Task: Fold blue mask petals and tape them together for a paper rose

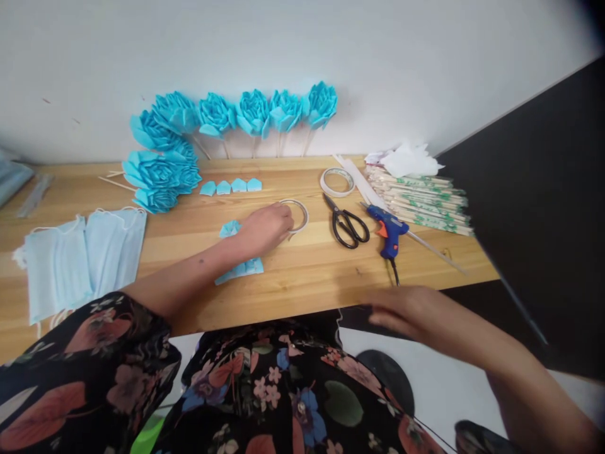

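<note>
My left hand (pixel 268 228) reaches over the middle of the table, its fingers closed on the left edge of a narrow roll of tape (pixel 305 221). Under and beside that forearm are light-blue folded pieces (pixel 230 228), partly covered by the arm, and a blue strip (pixel 243 270). Four-sided small blue petals (pixel 239 185) lie in a row farther back. My right hand (pixel 401 308) hangs at the table's front edge, slightly blurred, with loosely stretched fingers and nothing visible in them. Nearest to it is a blue glue gun (pixel 391 230) with an orange trigger.
Black-handled scissors (pixel 347 224) and a wider tape roll (pixel 337 181) lie right of centre. Bundled wrapped sticks (pixel 425 198) are at the right. Blue paper-like flowers (pixel 253 112) on sticks lean on the wall; others lie left. Face masks (pixel 116 243) lie at the left.
</note>
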Demonstrator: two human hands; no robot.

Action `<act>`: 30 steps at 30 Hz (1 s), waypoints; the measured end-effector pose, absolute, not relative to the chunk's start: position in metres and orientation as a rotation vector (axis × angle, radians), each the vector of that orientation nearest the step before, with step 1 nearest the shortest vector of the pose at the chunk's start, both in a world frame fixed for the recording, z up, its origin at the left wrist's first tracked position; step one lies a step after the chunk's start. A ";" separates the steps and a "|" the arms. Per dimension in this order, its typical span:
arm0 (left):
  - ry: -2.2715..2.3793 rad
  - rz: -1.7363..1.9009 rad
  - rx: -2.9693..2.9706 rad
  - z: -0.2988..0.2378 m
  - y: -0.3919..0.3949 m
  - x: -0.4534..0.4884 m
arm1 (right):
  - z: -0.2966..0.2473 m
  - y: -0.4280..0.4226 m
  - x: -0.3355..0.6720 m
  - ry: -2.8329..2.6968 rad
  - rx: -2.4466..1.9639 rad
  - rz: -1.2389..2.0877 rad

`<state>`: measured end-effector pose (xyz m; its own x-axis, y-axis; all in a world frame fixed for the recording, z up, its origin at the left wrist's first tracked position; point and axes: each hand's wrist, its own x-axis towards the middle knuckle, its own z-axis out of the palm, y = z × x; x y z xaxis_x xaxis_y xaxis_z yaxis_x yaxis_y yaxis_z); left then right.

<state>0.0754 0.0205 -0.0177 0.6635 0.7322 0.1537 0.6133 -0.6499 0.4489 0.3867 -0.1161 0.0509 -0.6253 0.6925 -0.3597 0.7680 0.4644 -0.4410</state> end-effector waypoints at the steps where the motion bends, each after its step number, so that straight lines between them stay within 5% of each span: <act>1: 1.107 0.445 2.500 -0.014 0.020 0.076 | 0.047 -0.109 0.389 2.614 1.460 -0.707; 6: 1.273 0.689 2.138 0.016 0.013 0.067 | 0.010 -0.054 0.364 2.529 1.950 -0.058; 13: 0.988 1.016 1.280 0.023 0.002 0.035 | -0.008 -0.019 0.349 2.432 1.953 0.047; 16: 0.923 1.080 1.130 0.014 0.002 0.026 | -0.004 -0.021 0.356 2.489 2.081 -0.398; 22: 0.803 1.065 0.989 0.005 0.002 0.019 | 0.012 -0.055 0.330 2.354 1.780 -2.226; 30: 0.756 1.061 0.955 0.005 0.000 0.016 | 0.001 -0.041 0.277 2.109 1.223 -2.955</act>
<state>0.0158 0.0000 0.0051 0.3204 0.9453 -0.0618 -0.3671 0.1840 0.9118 0.2769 -0.0412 0.0010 -0.5911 0.8020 -0.0862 -0.1792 -0.2348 -0.9554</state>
